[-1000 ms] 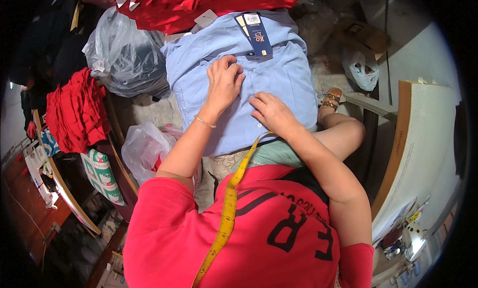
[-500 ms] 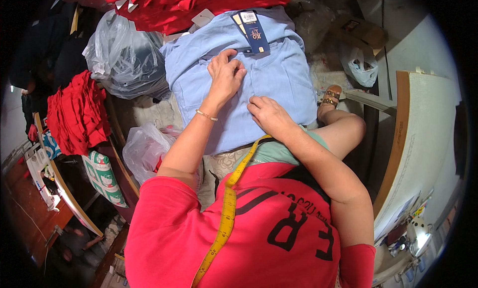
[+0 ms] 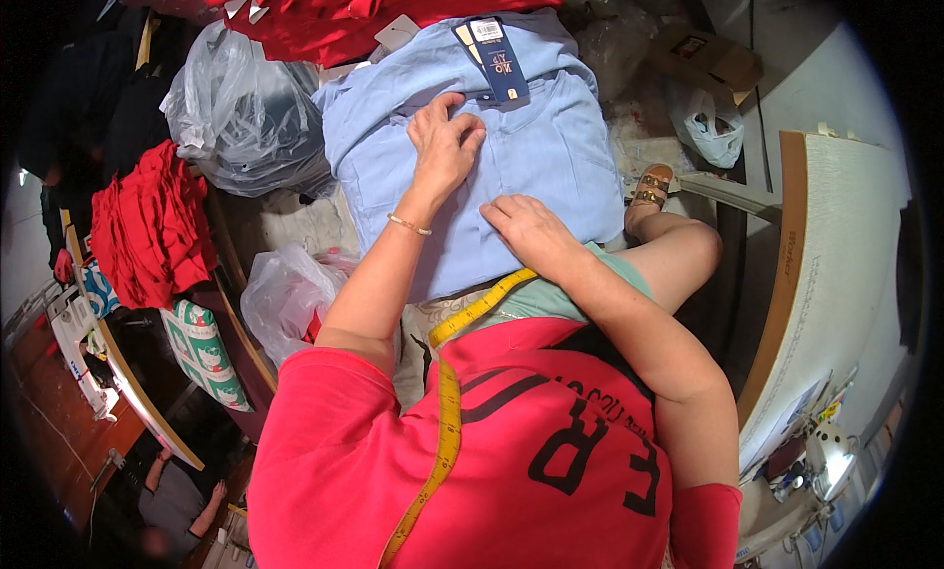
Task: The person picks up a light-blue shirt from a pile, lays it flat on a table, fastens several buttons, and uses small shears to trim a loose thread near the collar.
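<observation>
A light blue folded shirt (image 3: 580, 166) lies in front of me, with dark blue hang tags (image 3: 502, 69) near its collar. My left hand (image 3: 444, 148) rests on its upper middle, just below the tags. The fingers bend down onto the cloth, thumb and forefinger apart. Nearer to me, my right hand (image 3: 531, 231) lies on the shirt's lower part, fingers stretched toward the left and nothing seen in them. A yellow measuring tape (image 3: 447, 412) hangs down over my red top and crosses my lap.
Red cloth (image 3: 324, 18) lies beyond the shirt, and more red cloth (image 3: 152, 225) hangs at the left. Stuffed plastic bags (image 3: 246, 107) stand between. A white-topped table (image 3: 836, 274) borders the right; a sewing machine (image 3: 84, 353) sits far left. Another person (image 3: 177, 505) shows at lower left.
My right hand has slid slightly left, its fingers now straighter. The left hand has barely moved. The tape across my lap has shifted, and another person has come into view at lower left.
</observation>
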`<act>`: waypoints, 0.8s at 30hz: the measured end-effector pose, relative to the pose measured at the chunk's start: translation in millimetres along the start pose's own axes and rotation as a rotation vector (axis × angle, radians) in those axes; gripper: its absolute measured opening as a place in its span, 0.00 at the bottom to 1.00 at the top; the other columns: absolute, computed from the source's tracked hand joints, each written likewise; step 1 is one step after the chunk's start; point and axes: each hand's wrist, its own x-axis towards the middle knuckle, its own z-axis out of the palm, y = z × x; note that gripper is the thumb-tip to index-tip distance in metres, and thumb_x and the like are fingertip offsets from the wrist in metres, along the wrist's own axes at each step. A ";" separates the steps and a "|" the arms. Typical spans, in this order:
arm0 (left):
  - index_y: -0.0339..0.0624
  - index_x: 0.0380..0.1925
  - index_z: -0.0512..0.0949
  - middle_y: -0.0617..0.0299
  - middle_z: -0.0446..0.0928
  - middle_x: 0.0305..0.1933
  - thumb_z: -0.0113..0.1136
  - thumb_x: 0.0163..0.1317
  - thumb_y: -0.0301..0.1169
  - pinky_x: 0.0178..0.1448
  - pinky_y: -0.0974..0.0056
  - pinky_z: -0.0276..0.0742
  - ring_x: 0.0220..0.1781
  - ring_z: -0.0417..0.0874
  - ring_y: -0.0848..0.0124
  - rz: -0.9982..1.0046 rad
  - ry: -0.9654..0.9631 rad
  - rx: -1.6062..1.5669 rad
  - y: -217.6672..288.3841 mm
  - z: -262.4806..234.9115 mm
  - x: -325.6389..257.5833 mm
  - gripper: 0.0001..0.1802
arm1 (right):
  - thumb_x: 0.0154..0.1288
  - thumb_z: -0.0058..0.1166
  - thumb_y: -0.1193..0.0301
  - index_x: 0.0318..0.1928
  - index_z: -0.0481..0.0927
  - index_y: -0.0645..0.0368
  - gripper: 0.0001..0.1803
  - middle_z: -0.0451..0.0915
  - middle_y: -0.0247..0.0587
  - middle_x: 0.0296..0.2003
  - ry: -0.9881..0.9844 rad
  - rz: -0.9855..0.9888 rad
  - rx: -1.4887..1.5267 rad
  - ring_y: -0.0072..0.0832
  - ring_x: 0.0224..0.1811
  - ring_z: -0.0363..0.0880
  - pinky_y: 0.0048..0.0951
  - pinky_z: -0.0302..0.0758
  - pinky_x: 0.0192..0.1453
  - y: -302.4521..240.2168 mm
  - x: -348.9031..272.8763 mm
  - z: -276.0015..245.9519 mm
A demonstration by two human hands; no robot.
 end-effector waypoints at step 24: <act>0.40 0.26 0.78 0.56 0.69 0.57 0.64 0.48 0.30 0.62 0.51 0.51 0.59 0.63 0.55 0.166 -0.065 -0.001 5.0 12.9 15.4 0.07 | 0.51 0.47 0.79 0.49 0.73 0.67 0.21 0.73 0.46 0.44 -0.086 0.065 0.024 0.38 0.48 0.75 0.33 0.77 0.47 -9.1 -10.0 7.4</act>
